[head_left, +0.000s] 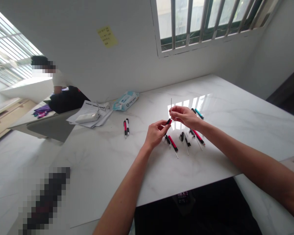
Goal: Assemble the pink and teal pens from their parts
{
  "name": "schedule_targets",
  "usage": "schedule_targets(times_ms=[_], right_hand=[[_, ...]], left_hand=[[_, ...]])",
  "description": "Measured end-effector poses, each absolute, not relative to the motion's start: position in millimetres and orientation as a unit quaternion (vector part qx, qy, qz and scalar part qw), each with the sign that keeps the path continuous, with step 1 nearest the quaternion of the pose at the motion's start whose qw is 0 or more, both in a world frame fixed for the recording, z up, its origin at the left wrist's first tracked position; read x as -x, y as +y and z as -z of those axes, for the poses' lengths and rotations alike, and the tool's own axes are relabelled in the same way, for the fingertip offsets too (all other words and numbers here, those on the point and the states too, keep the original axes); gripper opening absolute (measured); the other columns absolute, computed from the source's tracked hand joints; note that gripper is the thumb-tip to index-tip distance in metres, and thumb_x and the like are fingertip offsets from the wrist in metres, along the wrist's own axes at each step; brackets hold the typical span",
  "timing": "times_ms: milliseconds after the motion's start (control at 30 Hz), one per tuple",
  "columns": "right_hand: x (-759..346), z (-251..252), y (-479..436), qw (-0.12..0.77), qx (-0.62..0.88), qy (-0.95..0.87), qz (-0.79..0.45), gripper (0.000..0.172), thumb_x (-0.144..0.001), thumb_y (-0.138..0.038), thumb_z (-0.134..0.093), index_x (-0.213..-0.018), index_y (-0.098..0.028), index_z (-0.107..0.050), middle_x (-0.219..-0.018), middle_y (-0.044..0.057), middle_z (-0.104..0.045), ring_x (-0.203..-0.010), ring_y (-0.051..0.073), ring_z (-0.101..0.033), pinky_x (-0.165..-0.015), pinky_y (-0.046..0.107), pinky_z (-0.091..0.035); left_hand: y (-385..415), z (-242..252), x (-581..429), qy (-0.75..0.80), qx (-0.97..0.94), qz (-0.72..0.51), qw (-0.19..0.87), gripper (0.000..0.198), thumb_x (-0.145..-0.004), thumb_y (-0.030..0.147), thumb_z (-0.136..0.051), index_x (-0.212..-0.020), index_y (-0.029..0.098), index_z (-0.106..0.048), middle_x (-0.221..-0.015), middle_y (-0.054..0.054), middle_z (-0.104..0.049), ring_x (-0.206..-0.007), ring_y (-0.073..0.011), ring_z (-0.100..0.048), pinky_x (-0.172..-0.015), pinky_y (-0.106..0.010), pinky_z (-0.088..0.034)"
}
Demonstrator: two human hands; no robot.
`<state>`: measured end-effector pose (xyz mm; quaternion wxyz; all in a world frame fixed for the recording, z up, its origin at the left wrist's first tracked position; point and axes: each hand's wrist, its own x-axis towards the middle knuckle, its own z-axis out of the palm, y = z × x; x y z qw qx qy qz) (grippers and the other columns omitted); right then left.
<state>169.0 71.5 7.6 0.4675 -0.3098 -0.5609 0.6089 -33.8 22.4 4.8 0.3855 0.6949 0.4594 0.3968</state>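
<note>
Over a white marble table (100,169), the left hand (156,132) pinches a short red-and-black pen barrel (169,121). The right hand (183,116), at its 2 o'clock, pinches a thin upright refill rod (171,101). Loose red and black pen parts (172,143) lie at 5 o'clock. Bare tabletop reaches the near edge at 6 o'clock.

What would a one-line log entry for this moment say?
left hand: holds red-black pen piece | right hand: holds thin refill | table: loose pen parts
</note>
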Motion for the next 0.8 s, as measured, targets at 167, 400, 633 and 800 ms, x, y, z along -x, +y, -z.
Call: schedule_targets(times_ms=[167,400,633,800], right_hand=[[-168,-15,67,0.494,0.315,-0.531,-0.613,0.037,-0.076,-0.048,-0.087,-0.093,-0.021,-0.067,-0.088,0.000,-0.066,-0.079,0.013,-0.064,-0.077,0.029,-0.052],[-170,-6,72,0.486,0.302,-0.538,-0.619,0.038,-0.078,-0.049,-0.085,-0.097,-0.021,-0.068,-0.091,0.002,-0.071,-0.082,0.014,-0.065,-0.079,0.030,-0.053],[-167,-7,69,0.482,0.312,-0.572,-0.586,0.037,-0.077,-0.052,-0.085,-0.088,-0.021,-0.069,-0.097,0.004,-0.071,-0.082,0.014,-0.065,-0.080,0.031,-0.055],[-178,-13,73,0.486,0.319,-0.567,-0.583,0.040,-0.079,-0.055,-0.083,-0.094,-0.020,-0.069,-0.089,0.004,-0.072,-0.084,0.017,-0.069,-0.078,0.032,-0.056]], left_hand=[[23,-5,33,0.456,-0.691,-0.402,0.390,0.034,-0.089,0.049,-0.071,-0.099,0.018,-0.079,-0.082,-0.003,-0.072,-0.062,-0.0125,-0.058,-0.058,-0.023,-0.045],[26,-1,35,0.450,-0.682,-0.415,0.401,0.033,-0.090,0.048,-0.071,-0.098,0.017,-0.078,-0.082,-0.003,-0.071,-0.063,-0.0121,-0.058,-0.060,-0.024,-0.045],[30,3,36,0.444,-0.662,-0.432,0.421,0.034,-0.088,0.049,-0.073,-0.097,0.016,-0.078,-0.080,-0.003,-0.070,-0.063,-0.0116,-0.057,-0.060,-0.024,-0.045],[31,2,37,0.445,-0.640,-0.455,0.431,0.036,-0.086,0.048,-0.076,-0.100,0.016,-0.079,-0.080,-0.003,-0.069,-0.064,-0.0118,-0.057,-0.061,-0.024,-0.046]])
